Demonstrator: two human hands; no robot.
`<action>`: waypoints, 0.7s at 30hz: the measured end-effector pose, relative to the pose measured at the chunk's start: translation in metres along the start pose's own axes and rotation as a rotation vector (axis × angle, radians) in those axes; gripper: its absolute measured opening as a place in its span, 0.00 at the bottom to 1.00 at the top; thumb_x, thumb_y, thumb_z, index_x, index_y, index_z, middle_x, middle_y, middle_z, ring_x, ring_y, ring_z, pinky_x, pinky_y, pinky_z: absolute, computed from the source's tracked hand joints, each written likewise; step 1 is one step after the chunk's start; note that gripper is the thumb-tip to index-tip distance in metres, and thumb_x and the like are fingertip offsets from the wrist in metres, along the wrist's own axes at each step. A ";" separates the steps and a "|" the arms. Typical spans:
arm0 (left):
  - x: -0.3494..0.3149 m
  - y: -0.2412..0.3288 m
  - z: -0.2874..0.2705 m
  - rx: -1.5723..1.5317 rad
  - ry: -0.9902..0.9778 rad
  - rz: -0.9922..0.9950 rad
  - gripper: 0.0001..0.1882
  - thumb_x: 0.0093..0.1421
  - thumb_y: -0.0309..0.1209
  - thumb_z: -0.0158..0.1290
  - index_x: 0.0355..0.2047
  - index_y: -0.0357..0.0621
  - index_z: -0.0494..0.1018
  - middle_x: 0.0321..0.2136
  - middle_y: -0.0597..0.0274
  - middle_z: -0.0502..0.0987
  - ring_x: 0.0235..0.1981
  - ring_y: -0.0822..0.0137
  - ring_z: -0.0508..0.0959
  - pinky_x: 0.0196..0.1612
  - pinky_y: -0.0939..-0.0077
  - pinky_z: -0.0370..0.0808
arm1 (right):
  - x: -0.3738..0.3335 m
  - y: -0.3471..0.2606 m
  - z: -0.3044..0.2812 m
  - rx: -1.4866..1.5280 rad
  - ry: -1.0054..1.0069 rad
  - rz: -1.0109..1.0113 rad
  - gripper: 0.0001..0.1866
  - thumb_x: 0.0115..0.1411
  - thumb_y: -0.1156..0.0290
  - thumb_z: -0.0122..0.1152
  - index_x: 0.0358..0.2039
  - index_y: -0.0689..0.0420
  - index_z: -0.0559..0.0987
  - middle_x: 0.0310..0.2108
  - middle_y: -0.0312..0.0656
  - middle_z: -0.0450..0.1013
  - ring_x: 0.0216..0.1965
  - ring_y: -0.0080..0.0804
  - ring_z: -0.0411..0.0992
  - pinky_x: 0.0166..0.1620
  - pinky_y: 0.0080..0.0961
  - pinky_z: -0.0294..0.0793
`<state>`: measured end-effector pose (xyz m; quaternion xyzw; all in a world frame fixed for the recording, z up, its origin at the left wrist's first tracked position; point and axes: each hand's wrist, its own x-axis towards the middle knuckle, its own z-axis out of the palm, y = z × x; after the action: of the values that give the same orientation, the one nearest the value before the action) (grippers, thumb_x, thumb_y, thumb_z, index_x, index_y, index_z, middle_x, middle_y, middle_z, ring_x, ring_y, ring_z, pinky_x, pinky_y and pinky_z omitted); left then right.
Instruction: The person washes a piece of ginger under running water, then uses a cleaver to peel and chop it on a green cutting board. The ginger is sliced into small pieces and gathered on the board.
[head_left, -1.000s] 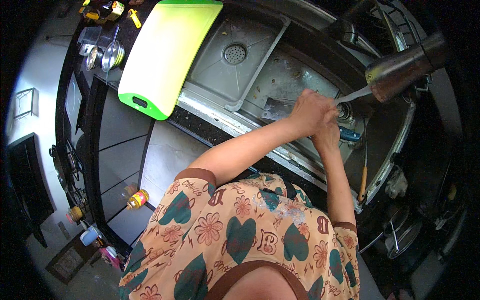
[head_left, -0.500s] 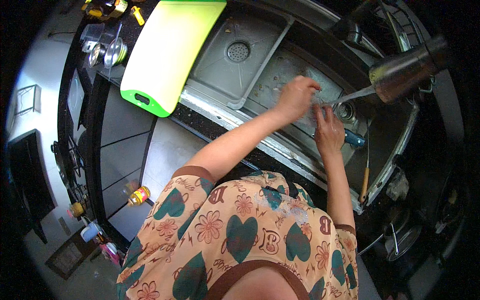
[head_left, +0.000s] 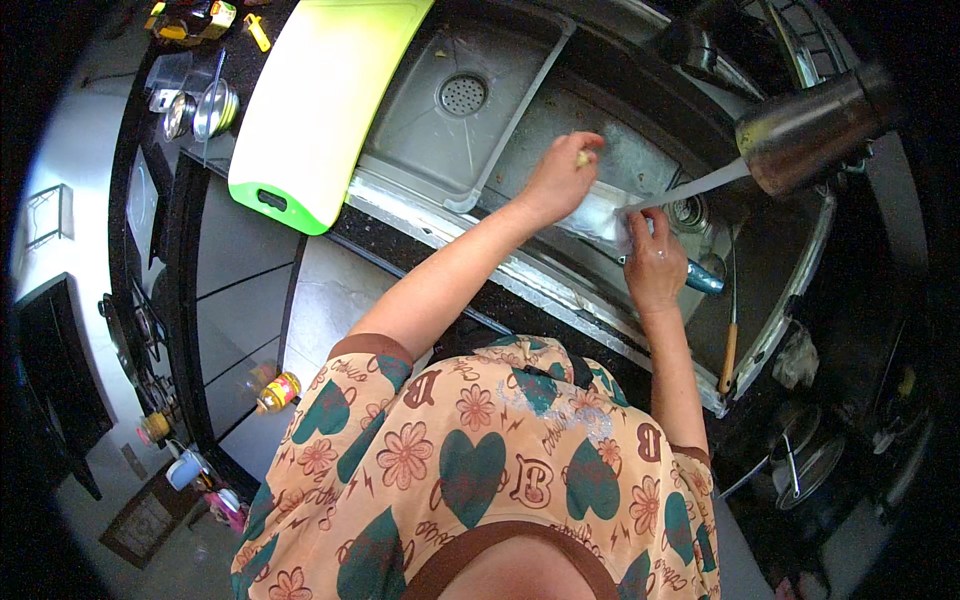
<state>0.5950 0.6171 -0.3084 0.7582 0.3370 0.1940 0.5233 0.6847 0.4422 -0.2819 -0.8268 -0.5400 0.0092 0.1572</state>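
Observation:
My left hand [head_left: 558, 182] is over the sink's right basin [head_left: 540, 125]. Its fingers are closed on a small pale yellow piece [head_left: 585, 158]. My right hand [head_left: 655, 262] is beside the drain, fingertips bent together at the end of a water stream [head_left: 705, 182]. What these fingers pinch, if anything, is lost in the splash. A whitish blur [head_left: 600, 215] stretches leftward from them; I cannot tell whether it is water or a wet surface. Partly hidden under this hand lies a tool with a teal handle [head_left: 705, 277].
The water runs from a large dark spout [head_left: 815, 130]. A tool with a wooden handle [head_left: 730, 357] leans at the basin's right side. A white cutting board with green ends [head_left: 310, 120] lies left of the left basin [head_left: 420, 150]. Metal bowls [head_left: 212, 112] stand farther left.
My left hand has moved a little left and away from the right one, and the pale piece now shows in it. My right hand stays at the stream; the whitish blur has appeared.

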 end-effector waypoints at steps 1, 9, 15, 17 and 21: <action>0.000 -0.001 0.007 -0.014 -0.008 0.074 0.17 0.58 0.23 0.52 0.49 0.41 0.71 0.30 0.59 0.80 0.32 0.73 0.77 0.32 0.78 0.74 | 0.000 0.002 0.000 -0.006 -0.012 0.008 0.19 0.48 0.78 0.55 0.43 0.51 0.75 0.43 0.39 0.71 0.30 0.39 0.75 0.31 0.34 0.75; -0.007 0.035 0.033 0.050 -0.204 0.108 0.10 0.53 0.22 0.51 0.38 0.40 0.71 0.33 0.51 0.76 0.37 0.60 0.76 0.38 0.67 0.72 | -0.012 0.003 -0.011 0.013 -0.076 0.191 0.24 0.42 0.81 0.58 0.44 0.51 0.76 0.43 0.41 0.70 0.34 0.44 0.74 0.35 0.38 0.74; -0.019 0.003 -0.006 -0.222 0.143 -0.535 0.17 0.55 0.35 0.60 0.39 0.45 0.67 0.31 0.63 0.70 0.32 0.68 0.70 0.27 0.72 0.70 | -0.020 0.008 -0.020 0.046 0.002 0.351 0.31 0.36 0.83 0.63 0.46 0.48 0.76 0.43 0.40 0.70 0.37 0.45 0.73 0.37 0.39 0.74; -0.032 0.009 0.000 -0.362 0.151 -0.846 0.19 0.55 0.40 0.61 0.40 0.46 0.66 0.31 0.65 0.69 0.32 0.69 0.68 0.26 0.74 0.69 | -0.019 0.006 -0.022 0.073 0.007 0.415 0.31 0.37 0.83 0.63 0.47 0.48 0.76 0.43 0.40 0.69 0.38 0.46 0.73 0.38 0.39 0.74; -0.040 0.027 0.013 -0.638 -0.102 -1.031 0.21 0.56 0.47 0.60 0.38 0.47 0.67 0.30 0.67 0.67 0.33 0.71 0.66 0.25 0.74 0.68 | -0.018 -0.009 -0.026 0.177 0.011 0.470 0.30 0.40 0.82 0.62 0.48 0.50 0.75 0.45 0.43 0.68 0.41 0.46 0.72 0.41 0.39 0.73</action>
<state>0.5836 0.5743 -0.2863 0.3116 0.5604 -0.0297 0.7668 0.6735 0.4228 -0.2578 -0.9127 -0.3291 0.0883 0.2255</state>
